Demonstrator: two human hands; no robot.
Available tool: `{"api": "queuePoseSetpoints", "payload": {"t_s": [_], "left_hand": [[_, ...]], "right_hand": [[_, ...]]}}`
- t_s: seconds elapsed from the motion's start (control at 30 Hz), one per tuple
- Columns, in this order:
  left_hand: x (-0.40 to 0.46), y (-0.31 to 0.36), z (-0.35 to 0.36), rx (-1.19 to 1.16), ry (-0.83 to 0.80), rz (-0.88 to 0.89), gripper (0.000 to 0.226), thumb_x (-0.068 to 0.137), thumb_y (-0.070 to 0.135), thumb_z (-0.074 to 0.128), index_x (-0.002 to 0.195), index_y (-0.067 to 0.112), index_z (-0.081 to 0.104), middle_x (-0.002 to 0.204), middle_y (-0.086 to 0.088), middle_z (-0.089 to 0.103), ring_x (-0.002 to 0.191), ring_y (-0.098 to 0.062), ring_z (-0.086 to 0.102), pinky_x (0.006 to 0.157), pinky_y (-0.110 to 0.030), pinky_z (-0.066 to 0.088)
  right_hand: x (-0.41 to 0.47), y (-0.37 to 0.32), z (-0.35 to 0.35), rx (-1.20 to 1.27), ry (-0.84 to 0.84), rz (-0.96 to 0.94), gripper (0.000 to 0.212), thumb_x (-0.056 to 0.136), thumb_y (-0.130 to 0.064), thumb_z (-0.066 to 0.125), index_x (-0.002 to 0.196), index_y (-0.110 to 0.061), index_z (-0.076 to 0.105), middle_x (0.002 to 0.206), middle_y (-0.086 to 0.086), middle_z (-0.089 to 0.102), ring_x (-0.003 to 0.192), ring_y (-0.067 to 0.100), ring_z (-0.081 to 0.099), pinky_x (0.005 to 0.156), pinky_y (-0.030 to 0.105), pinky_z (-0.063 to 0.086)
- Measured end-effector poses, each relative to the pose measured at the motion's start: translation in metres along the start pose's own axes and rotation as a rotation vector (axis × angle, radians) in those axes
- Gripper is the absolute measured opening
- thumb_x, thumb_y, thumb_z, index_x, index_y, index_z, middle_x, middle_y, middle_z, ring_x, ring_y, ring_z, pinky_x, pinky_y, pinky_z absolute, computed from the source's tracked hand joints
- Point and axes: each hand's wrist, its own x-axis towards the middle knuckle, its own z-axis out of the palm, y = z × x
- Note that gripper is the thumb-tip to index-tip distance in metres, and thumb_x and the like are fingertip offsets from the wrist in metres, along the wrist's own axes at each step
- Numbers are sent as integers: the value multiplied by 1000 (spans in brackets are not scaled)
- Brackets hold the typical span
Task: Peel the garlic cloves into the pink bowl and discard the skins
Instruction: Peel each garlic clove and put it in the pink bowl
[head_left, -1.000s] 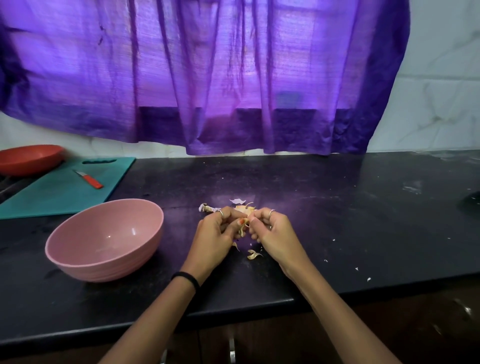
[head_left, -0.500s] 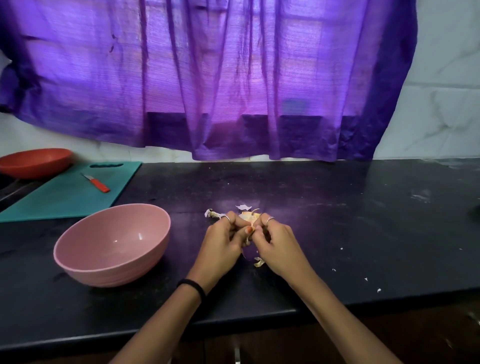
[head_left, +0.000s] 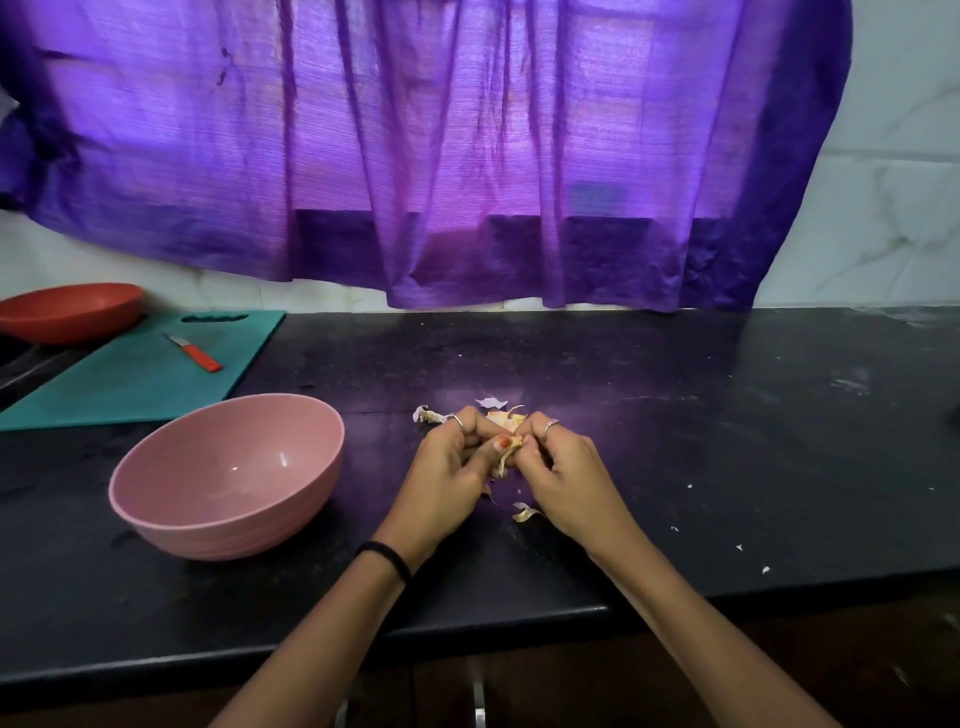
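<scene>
Nearest, at 6 o'clock on the counter (head_left: 727, 467), the left hand (head_left: 447, 473) and right hand (head_left: 563, 475) meet knuckle to knuckle, both pinching one clove (head_left: 511, 444) between thumbs and fingertips, probably so one steadies it while the other's nails strip it. Skins (head_left: 525, 513) lie just under and just beyond the hands, seemingly dropped where they came off. At 9 o'clock the bowl (head_left: 228, 525) stands close by the left hand, handy for a short drop; no cloves show in it. Farther, at 10 o'clock, a knife (head_left: 195, 353) rests unused on the board (head_left: 130, 389).
</scene>
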Motion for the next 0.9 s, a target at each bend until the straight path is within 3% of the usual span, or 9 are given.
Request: {"api": "queuePoseSetpoints", "payload": {"t_s": [0.07,0.17,0.23,0.37,0.5,0.6,0.73,0.9], "left_hand": [[-1,3,0,-30,-4,-4,18,93,-2,53,80,9,58,62,7,62,60,-4,54,56,-20,47],[-1,6,1,-101,-21,-45,15,94,0,51,84,8,59,63,6,64,60,-3,54,59,-17,47],[-1,7,1,-153,-23,-83,16,95,0,48,88,8,59,66,5,65,61,-3,56,60,-16,48],[0,5,-2,-256,-5,-154,14,95,3,49,93,12,59,71,3,66,67,-11,56,66,-21,49],[1,2,-4,-292,15,-186,17,97,3,47,94,14,59,74,1,66,68,-13,55,63,-18,51],[0,3,-4,-283,0,-172,14,95,5,49,94,14,60,75,-2,66,68,-12,57,63,-18,50],[-1,5,-3,-250,-25,-147,13,96,5,48,96,12,59,70,0,64,66,-11,56,63,-18,48],[-2,5,-3,-208,-50,-114,12,96,4,49,98,9,60,70,-1,64,65,-8,59,63,-16,49]], "right_hand": [[0,3,1,30,9,19,20,96,-7,48,78,-7,56,64,-2,56,55,8,45,55,24,37],[0,7,2,163,35,69,21,94,-16,47,78,-9,57,74,10,65,73,31,60,71,41,49],[0,7,2,211,36,98,23,91,-22,45,79,-8,59,76,8,67,76,31,62,74,45,50],[-1,5,-1,315,5,136,25,97,-2,42,84,-3,63,61,-14,59,60,1,50,64,20,41],[-1,3,-1,428,11,167,30,95,4,41,89,-9,67,62,-8,58,59,5,51,59,20,42],[-3,-2,-3,484,-6,149,22,96,-2,49,89,-12,67,62,-8,62,60,2,54,60,17,45],[-5,-3,-5,537,15,137,8,92,-6,60,87,-6,66,64,-5,67,60,1,58,58,14,47],[-6,-2,-6,576,22,156,8,91,0,60,85,-2,64,68,0,68,59,4,57,57,16,47]]}}
